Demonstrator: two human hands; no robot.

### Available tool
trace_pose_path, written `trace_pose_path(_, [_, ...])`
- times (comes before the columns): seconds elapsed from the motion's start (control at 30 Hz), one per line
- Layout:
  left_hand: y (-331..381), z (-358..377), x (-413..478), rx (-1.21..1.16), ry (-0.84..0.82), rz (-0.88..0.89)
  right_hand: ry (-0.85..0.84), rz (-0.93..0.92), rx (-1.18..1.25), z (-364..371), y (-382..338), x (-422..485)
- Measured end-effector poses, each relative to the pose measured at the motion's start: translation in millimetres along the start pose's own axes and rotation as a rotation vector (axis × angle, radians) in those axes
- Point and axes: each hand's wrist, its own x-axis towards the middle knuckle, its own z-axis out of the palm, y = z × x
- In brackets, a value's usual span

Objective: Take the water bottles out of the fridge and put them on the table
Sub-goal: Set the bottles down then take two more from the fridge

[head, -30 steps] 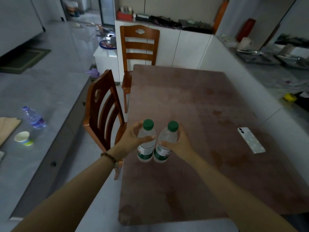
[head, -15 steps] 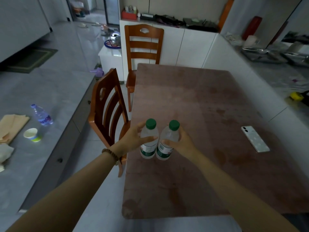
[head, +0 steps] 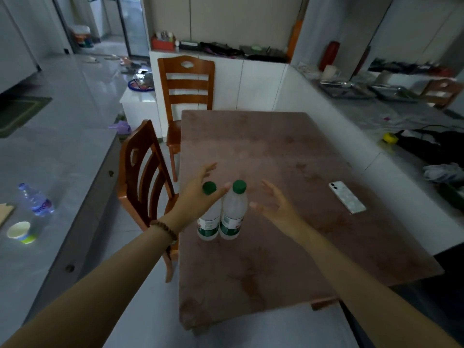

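Grip released, left hand (head: 195, 197), right hand (head: 276, 209) spread, water bottles (head: 232, 213) upright between

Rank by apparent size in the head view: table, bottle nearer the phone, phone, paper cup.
1. table
2. bottle nearer the phone
3. phone and paper cup: these look about alike and sit at different distances from the camera, so I won't rank them.
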Motion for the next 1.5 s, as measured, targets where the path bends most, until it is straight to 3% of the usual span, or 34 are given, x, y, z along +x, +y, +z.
trace_pose_path(0.1, [38.8,6.9,0.2,0.15,0.0,0.193,0.128,0.017,0.007,-28.5,-11.3,-37.7])
trace_pose_path(0.2, [74.1,20.3,-6.4,0.282,-0.129,0.38,0.249,0.061,-0.075,-54.6,-17.9,-93.2])
trace_pose_path(0.3, [101.8,36.1,-29.6,0.409,-0.329,0.505,0.378,0.161,-0.177,-64.8,-24.8,-173.0])
trace_pose_path(0.47, [118.4,59.0,-117.8,0.449,-0.836,0.489,0.538,0.388,-0.277,-30.9,-36.6,-335.8])
trace_pose_path(0.63, [153.3,73.4,-223.6,0.493,-1.104,0.593,0.712,0.586,-0.293,27.3,-68.3,-495.4])
trace_pose_path(0.93, [260.6,78.5,-435.0,0.482,-1.224,0.985,0.993,0.728,-0.347,124.1,-143.5,-725.0])
trace_pose_path(1.1, [300.8,65.4,-566.2,0.39,-1.333,1.086,1.084,0.756,-0.367,183.7,-175.6,-849.7])
trace_pose_path(1.3, [347.9,55.2,-738.1,0.327,-1.43,1.173,1.197,0.914,-0.396,247.3,-202.8,-1032.2])
trace_pose_path(1.5, [387.4,80.4,-870.0,0.349,-1.423,1.338,1.415,1.06,-0.364,284.6,-219.4,-1198.1])
